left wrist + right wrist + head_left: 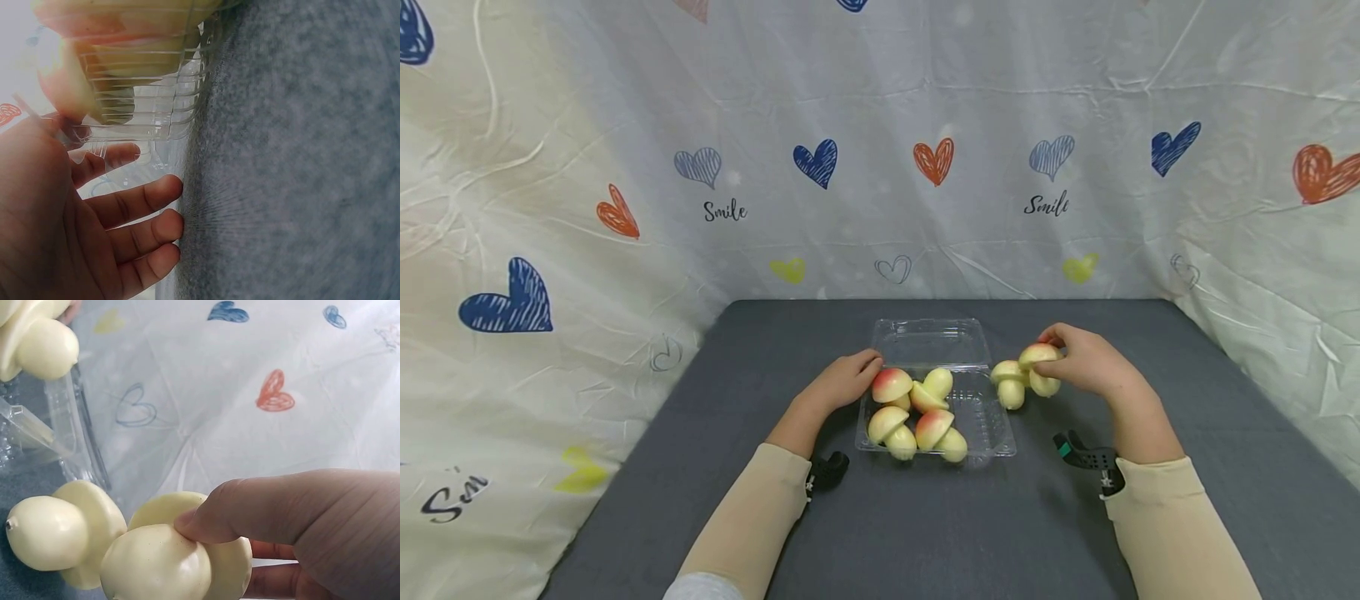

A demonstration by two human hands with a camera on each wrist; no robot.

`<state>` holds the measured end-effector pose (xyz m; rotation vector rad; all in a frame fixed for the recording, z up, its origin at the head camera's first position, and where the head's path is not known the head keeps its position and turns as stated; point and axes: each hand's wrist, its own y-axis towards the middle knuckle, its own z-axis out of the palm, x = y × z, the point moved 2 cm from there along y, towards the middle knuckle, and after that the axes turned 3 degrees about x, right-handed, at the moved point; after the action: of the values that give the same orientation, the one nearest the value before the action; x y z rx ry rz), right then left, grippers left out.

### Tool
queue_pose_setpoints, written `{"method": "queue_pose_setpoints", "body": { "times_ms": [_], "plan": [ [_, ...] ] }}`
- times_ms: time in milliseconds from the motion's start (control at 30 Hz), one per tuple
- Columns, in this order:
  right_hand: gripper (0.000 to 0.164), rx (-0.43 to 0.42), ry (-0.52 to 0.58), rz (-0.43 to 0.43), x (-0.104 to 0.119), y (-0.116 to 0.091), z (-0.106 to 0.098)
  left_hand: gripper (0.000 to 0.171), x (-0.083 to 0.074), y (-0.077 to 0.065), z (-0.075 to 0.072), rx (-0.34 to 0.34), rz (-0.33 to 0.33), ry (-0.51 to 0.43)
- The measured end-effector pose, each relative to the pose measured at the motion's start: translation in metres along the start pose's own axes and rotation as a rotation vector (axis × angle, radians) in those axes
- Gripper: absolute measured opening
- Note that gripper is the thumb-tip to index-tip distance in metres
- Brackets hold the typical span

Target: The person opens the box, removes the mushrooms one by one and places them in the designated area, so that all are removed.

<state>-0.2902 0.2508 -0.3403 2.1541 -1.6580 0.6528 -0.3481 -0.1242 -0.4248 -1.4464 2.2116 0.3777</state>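
Note:
A clear plastic clamshell box [977,417] stands on the table with its lid folded back. Several mushroom-shaped pieces, cream with reddish caps, lie in its left part; one is a red-capped mushroom [891,385]. At the box's left rim is my left hand [842,382]; thumb and index finger pinch the rim, while the other fingers [147,234] extend loosely beside it. My right hand [1086,360] holds a mushroom [156,562] between thumb and fingers, right of the box. Another mushroom [1011,383] lies between that one and the box.
The dark grey tabletop [925,533] extends around the box. A white curtain [865,100] printed with hearts hangs behind and at both sides. Black bands circle both wrists, the right wrist strap [1084,454] sticking out over the table.

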Motion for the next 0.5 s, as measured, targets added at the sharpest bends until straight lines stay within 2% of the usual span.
{"method": "queue_pose_setpoints", "body": {
  "times_ms": [500],
  "plan": [
    [0.054, -0.003, -0.011, 0.070, -0.013, 0.003, 0.003, 0.043, -0.001, -0.001, -0.001, 0.002, -0.005, 0.002]
  ]
}}
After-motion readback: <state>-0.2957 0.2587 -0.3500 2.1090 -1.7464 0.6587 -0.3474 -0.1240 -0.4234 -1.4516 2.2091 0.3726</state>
